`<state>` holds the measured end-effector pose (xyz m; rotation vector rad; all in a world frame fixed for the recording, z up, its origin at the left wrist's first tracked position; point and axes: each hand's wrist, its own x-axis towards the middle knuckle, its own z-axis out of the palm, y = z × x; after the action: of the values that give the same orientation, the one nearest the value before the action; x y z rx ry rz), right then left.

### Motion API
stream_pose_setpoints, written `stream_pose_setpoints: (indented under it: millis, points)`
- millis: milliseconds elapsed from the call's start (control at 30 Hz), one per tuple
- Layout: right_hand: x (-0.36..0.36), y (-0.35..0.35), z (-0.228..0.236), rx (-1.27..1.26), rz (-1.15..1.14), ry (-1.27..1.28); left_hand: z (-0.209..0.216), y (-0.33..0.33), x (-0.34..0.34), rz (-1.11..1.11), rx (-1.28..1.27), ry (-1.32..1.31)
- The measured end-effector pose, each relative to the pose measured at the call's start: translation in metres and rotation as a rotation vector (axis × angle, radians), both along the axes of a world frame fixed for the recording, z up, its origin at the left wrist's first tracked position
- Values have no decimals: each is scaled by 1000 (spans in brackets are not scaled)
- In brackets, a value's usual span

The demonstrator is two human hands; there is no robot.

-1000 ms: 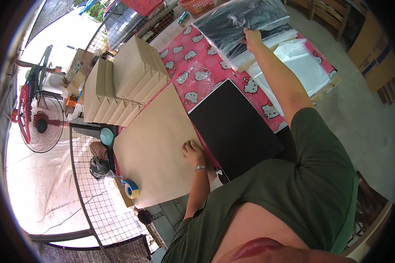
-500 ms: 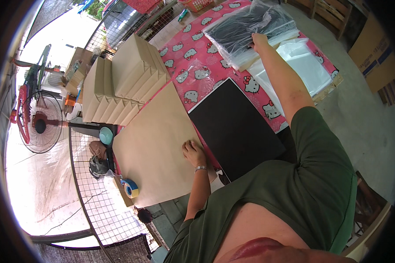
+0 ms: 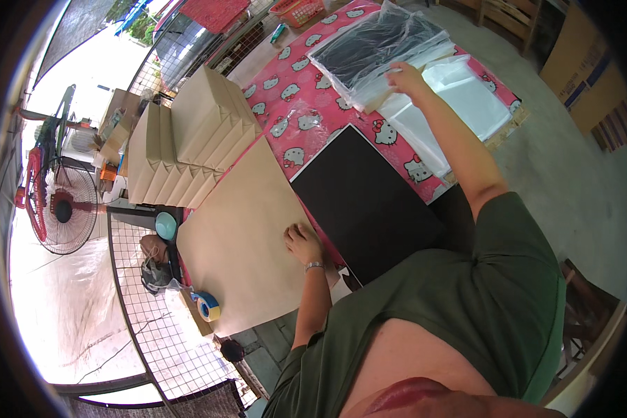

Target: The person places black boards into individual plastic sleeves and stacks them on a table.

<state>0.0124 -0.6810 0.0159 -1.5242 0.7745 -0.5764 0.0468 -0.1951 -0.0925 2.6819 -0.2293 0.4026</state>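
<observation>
My left hand rests on a large sheet of brown paper, its fingers spread a little and holding nothing. To the right of the paper lies a flat black sheet with a thin white edge. My right arm reaches to the far right, where my right hand is at the near edge of a pack of black sheets in clear plastic wrap. Its fingers are curled, and whatever they may hold is hidden. Beside that hand is a pile of white plastic sleeves.
Stacks of brown-wrapped packs stand at the far left. A tape roll sits by the paper's near left corner. Pink patterned cloth covers the table. A standing fan is on the left, and a large cardboard box at the right.
My right hand has drawn back slightly toward me over the plastic-wrapped pack. My left hand stays on the brown paper. The whole view has shifted slightly.
</observation>
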Motion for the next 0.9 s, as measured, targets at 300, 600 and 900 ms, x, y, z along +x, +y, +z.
stream_pose_setpoints:
  millis: [300,600,900]
  points:
    - [-173,39,-63,-813,456,697,-2,2,3,-38,-44,-5]
    - [-190,42,-75,-816,339,369,-3,24,-2,-37,-693,225]
    - [-26,64,7,-1140,429,146,-14,38,-2,-171,-277,139]
